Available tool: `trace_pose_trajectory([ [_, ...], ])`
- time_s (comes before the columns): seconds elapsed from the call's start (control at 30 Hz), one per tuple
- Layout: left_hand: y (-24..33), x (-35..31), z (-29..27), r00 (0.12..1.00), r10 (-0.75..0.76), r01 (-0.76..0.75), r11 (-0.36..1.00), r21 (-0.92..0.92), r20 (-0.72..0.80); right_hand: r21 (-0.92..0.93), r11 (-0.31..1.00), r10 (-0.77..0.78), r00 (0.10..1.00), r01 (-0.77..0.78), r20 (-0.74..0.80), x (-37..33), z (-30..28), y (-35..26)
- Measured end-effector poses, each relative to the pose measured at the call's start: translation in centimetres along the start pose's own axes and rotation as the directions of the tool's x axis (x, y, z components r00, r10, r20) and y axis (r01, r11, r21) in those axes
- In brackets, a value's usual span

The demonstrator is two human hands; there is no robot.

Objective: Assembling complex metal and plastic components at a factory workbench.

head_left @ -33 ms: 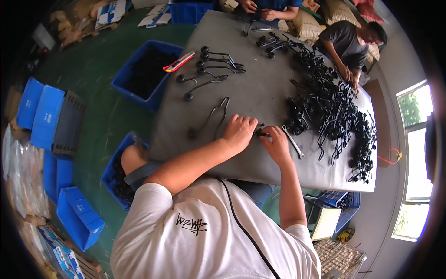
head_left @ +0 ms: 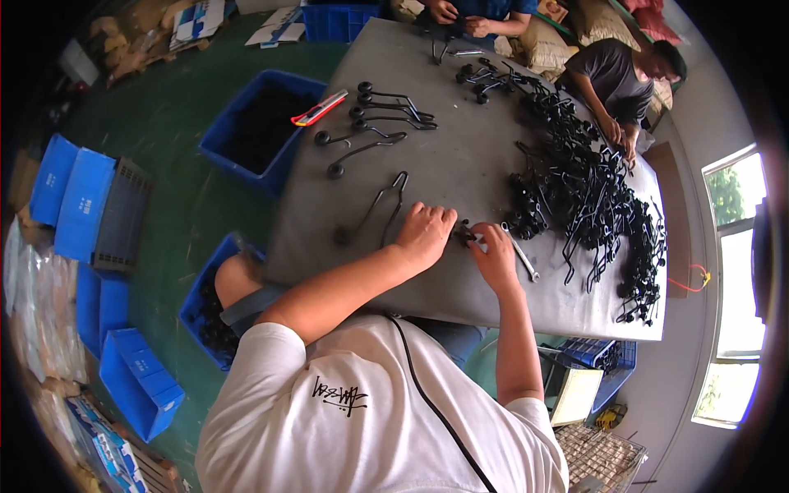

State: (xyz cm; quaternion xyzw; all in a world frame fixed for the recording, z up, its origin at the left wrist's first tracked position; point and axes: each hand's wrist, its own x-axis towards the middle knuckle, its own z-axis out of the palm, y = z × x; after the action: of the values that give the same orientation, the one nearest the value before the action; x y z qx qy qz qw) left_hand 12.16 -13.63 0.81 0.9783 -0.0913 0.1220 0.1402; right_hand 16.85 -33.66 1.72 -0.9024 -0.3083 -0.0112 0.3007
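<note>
My left hand [head_left: 427, 235] rests near the table's front edge, fingers curled and closed; what lies inside them is hidden. Just to its right, my right hand [head_left: 493, 253] pinches at a small black part [head_left: 464, 233] between the two hands. Its exact kind is too small to make out. Left of my left hand lies a bent black rod [head_left: 385, 197], its near end blurred and close to my forearm. Beside my right hand is a silver wrench [head_left: 521, 254].
Bent black rods with round ends [head_left: 386, 111] lie at the table's [head_left: 460, 156] left; a large heap of them [head_left: 583, 172] covers the right. A red utility knife [head_left: 319, 109] sits at the left edge, above a blue bin [head_left: 215, 135]. Two people work across the table.
The fingers of my right hand have shifted slightly at the small black part. My left hand stays in place.
</note>
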Motion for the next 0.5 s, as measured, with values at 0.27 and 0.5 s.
trace_pose_trajectory([
  [0.27, -4.1, -3.4, -5.4, 0.901, -0.144, 0.07, 0.979, -0.19, -0.409, 0.019, 0.996, 0.083, 0.996, -0.082, -0.022, 0.7, 2.2, -5.3],
  [0.5, -9.2, -8.0, -4.4, 0.934, -0.349, 0.316, 0.905, -0.285, -0.072, 0.119, 0.956, 0.265, 0.964, -0.267, 0.03, 1.8, 2.7, -6.7],
])
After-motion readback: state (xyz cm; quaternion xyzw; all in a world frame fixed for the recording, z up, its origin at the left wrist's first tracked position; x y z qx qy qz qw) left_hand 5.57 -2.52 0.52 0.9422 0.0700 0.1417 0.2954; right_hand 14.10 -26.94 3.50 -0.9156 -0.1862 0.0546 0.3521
